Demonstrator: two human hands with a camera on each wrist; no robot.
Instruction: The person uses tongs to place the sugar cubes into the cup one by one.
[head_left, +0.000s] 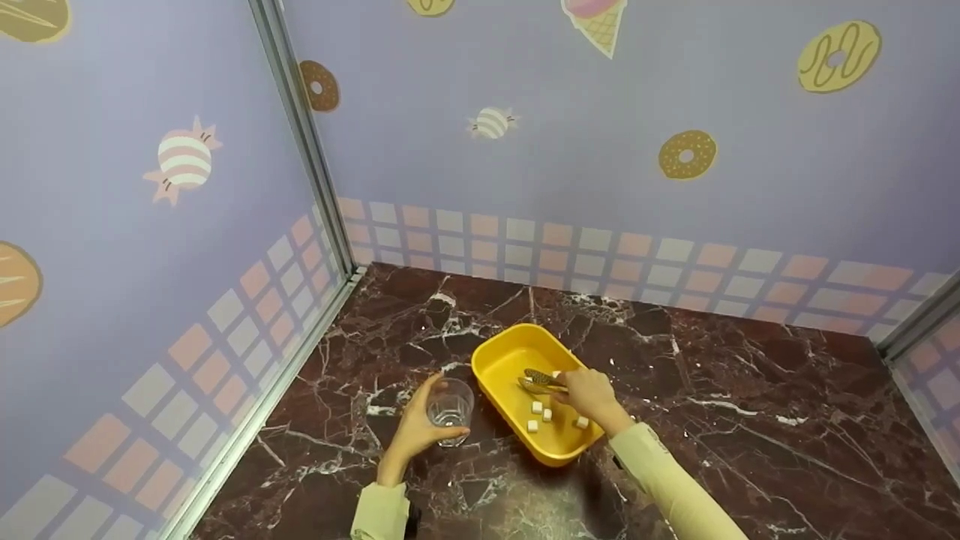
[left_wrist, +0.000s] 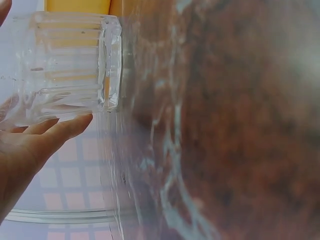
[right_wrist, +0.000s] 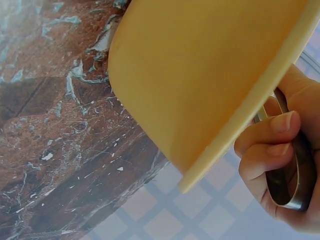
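My left hand (head_left: 412, 433) holds a clear ribbed glass (head_left: 451, 409), thumb on the near side and fingers on the far side. In the left wrist view, the base of the glass (left_wrist: 110, 62) is right at the tabletop. My right hand (head_left: 591, 393) grips metal tongs (head_left: 541, 385) by the bent end, which shows in the right wrist view as a steel loop (right_wrist: 304, 172). The tongs' tips point left inside a yellow plastic basin (head_left: 499, 349). Several small white cubes (head_left: 537, 407) lie on its floor, one right at the tips.
The tabletop (head_left: 720, 450) is dark red marble-patterned with white veins. A lilac wall (head_left: 570, 187) with sweets printed on it stands behind, another at the left, joined by a metal corner post (head_left: 307, 142). The basin stands just right of the glass.
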